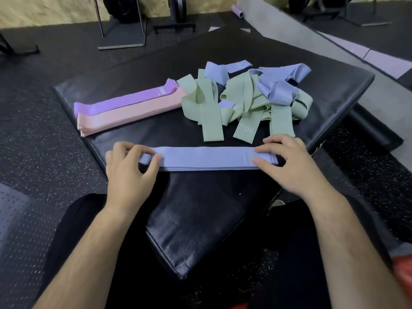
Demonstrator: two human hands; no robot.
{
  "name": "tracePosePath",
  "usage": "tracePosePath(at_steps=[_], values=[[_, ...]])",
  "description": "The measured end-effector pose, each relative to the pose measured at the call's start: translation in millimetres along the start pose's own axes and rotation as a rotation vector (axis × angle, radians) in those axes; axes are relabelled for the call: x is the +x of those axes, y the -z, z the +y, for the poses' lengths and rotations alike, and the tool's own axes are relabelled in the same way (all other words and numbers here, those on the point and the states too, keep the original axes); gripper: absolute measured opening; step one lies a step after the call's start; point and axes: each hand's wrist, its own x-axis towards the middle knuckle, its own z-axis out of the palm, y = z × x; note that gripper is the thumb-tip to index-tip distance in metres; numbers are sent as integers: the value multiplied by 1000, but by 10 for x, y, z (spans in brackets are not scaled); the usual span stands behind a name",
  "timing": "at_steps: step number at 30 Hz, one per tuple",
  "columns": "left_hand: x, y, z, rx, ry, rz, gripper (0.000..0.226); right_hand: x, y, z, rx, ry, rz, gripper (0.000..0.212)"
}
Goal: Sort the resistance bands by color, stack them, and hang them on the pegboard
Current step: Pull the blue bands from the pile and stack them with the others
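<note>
A flat stack of blue bands [205, 157] lies across the near part of a black padded mat [223, 206]. My left hand [129, 172] pinches its left end between thumb and fingers. My right hand [289, 166] presses and grips its right end. Behind, on the left, a purple stack [124, 101] lies beside a pink stack [131, 113], both straight and tidy. To the right sits a tangled heap of green bands [211, 112] mixed with loose blue bands [276, 88]. No pegboard is in view.
The mat rests on dark speckled rubber flooring [44, 139]. Metal rack feet [122, 44] and weight plates stand at the back. A pink foam roller [237, 11] lies far back. My dark-trousered legs flank the mat's near corner.
</note>
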Motion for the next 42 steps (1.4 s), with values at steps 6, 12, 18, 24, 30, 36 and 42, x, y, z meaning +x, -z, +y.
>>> tracePosePath(at_steps=[6,12,18,24,30,36,42], values=[[-49,23,117,154,-54,25,9,51,35,-77,-6,4,126,19],[148,-125,391,164,-177,9,18,183,-139,-284,-41,106,286,12],[628,-553,976,125,-372,-127,25,431,-314,-451,-104,78,284,33],[1148,-950,1464,273,-452,-356,35,562,-331,-415,-69,44,306,32],[1555,-1252,1560,383,-425,-581,43,590,-271,-343,-48,42,340,29],[1648,-1272,1641,521,-536,-555,22,612,-207,-283,-41,26,331,26],[1611,-900,1870,287,-522,-401,17,596,-235,-324,-20,44,375,23]])
